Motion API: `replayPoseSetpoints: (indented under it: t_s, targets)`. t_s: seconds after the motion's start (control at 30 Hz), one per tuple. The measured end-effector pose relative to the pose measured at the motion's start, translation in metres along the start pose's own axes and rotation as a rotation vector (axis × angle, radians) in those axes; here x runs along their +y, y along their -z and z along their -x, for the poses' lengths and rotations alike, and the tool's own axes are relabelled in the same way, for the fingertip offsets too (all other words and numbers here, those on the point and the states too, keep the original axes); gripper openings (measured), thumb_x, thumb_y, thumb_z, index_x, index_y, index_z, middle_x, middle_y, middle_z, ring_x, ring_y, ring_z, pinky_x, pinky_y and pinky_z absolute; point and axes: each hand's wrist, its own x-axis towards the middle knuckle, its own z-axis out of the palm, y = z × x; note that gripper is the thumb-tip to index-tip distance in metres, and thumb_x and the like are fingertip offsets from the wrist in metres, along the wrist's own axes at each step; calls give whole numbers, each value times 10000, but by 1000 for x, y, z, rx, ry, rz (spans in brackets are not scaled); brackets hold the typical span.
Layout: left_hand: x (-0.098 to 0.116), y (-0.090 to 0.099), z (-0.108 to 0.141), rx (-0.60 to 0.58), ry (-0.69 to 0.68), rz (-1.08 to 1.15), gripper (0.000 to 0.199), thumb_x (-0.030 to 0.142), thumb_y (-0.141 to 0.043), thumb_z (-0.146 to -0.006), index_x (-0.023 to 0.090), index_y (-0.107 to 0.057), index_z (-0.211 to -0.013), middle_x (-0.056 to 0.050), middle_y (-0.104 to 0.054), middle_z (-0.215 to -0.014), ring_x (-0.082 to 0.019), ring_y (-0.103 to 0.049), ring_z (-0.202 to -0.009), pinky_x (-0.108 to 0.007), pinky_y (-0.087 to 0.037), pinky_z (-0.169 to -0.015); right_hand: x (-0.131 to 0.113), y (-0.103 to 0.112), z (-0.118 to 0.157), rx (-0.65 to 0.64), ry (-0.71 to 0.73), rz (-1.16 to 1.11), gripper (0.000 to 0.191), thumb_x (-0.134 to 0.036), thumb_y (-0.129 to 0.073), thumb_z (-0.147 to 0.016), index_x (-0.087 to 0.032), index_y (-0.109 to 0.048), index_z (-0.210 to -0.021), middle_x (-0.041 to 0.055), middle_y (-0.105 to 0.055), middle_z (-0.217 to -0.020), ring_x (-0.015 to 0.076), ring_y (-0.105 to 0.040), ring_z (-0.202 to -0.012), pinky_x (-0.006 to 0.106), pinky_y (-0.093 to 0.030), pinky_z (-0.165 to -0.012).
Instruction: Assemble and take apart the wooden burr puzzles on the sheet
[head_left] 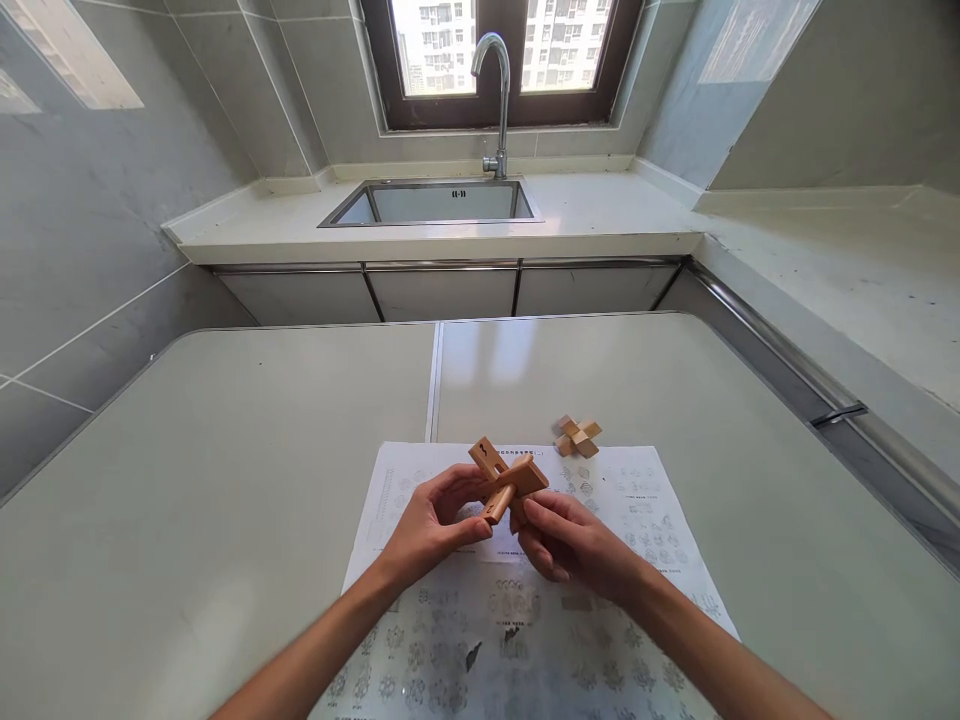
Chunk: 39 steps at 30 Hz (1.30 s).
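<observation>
Between my two hands, above a printed sheet, is a wooden interlocking puzzle (517, 478) made of crossed brown pieces. My left hand (439, 515) grips its left side, with the thumb below and the fingers behind. On the lower right, my right hand (566, 535) pinches the puzzle between thumb and curled fingers. Dark marks show on two of its pieces. The paper sheet (652, 590) under my hands carries rows of small diagrams and text, and two dark torn spots. Just past its top edge lies a smaller, paler wooden burr puzzle (577, 437), touched by neither hand.
A pale table (187, 480) with a seam down its middle spreads around the sheet. Beyond it runs a white counter (607, 210) with a sink (435, 222) and a chrome faucet (502, 100) below a window. Another counter (847, 260) borders the right side.
</observation>
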Motion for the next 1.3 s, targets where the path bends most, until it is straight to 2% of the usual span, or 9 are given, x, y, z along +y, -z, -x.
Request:
replayPoseSetpoints:
  t_s: [0.27,0.47,0.53,0.7,0.9,1.1,1.3]
  targets:
    - [1,3,-1,-20,50,14,670,478,-950,-702,199,-721,-1268,-155,-708,-1388,-396,-625,-1335,-520,-463,-1140,1,2,0,2,3,7,367,-508,-632,-1023,-151,-667,-947,-58,-526,-584,53,-316,-426,213,-265,-439]
    - [4,1,-1,-22,70,29,629,446,-940,-728,205,-723,-1267,-148,-723,-1360,-390,-626,-1330,-464,-493,-1094,1,1,0,15,-2,-10,357,-495,-634,-1026,-154,-652,-925,-53,-534,-583,54,-321,-430,217,-259,-445]
    - [3,2,0,-3,76,31,575,428,-942,-730,210,-738,-1221,-129,-756,-1290,-364,-663,-1272,-416,-530,-1027,0,0,-1,18,2,-20,341,-482,-639,-1027,-156,-652,-930,-54,-530,-575,57,-323,-433,220,-258,-447]
    - [-1,3,-1,98,69,30,313,405,-901,-791,188,-772,-977,-70,-795,-1016,-248,-744,-989,-319,-569,-874,-1,0,-3,46,4,-68,321,-479,-662,-1012,-162,-653,-966,-58,-524,-587,58,-309,-436,222,-243,-441]
    - [-1,1,-2,90,47,62,286,386,-907,-788,179,-759,-918,-45,-774,-909,-185,-719,-847,-281,-559,-808,-3,-2,-2,61,7,-82,321,-477,-689,-995,-159,-659,-964,-57,-524,-585,55,-298,-435,220,-235,-437]
    - [-2,1,-2,113,50,48,300,404,-903,-791,178,-746,-911,-39,-757,-898,-178,-701,-829,-280,-548,-798,0,-1,-2,85,47,-82,303,-459,-688,-998,-158,-686,-1036,-61,-508,-597,56,-310,-447,220,-234,-444]
    - [1,8,0,134,53,6,356,434,-910,-768,170,-722,-913,-56,-755,-861,-201,-706,-816,-301,-542,-777,-2,4,-2,192,92,-72,305,-469,-659,-1010,-170,-677,-956,-63,-475,-608,50,-308,-450,226,-219,-459]
